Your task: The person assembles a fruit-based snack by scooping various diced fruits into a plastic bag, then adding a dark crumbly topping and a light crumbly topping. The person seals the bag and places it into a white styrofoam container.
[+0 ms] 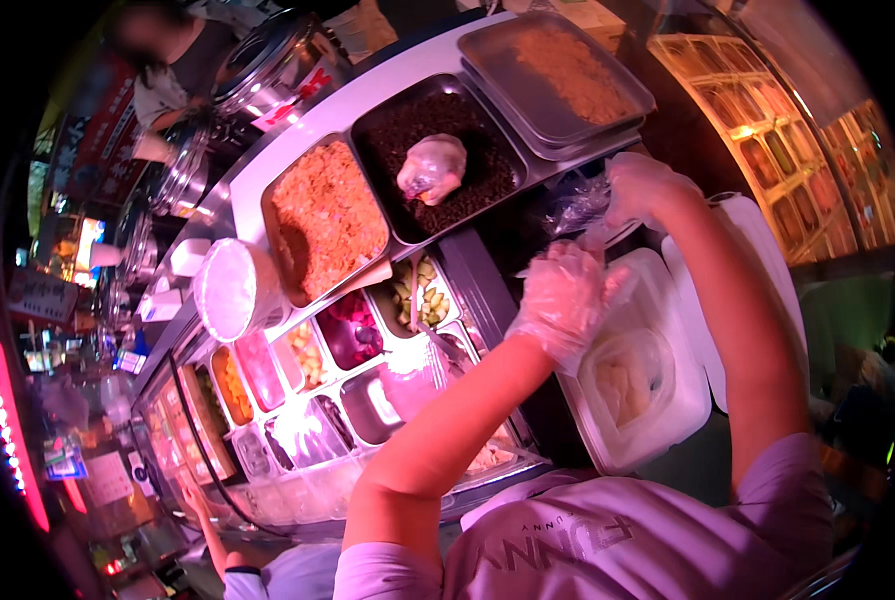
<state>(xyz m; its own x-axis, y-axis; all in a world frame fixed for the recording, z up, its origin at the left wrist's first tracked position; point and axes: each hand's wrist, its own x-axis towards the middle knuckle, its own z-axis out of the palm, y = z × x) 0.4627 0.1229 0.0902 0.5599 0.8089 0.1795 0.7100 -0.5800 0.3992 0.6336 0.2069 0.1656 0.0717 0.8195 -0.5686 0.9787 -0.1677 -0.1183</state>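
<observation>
A steel serving counter (298,130) runs past lit glass shelves (768,140) under pink-tinted night light.

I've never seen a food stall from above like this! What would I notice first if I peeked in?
Probably the two gloved hands in the middle: the left hand and right hand work together on clear plastic film above an open white takeaway box. Next, the big metal trays behind them, one heaped with orange rice, one with dark rice and a bagged lump on top. Small tubs of colourful toppings sit lower left.
</observation>
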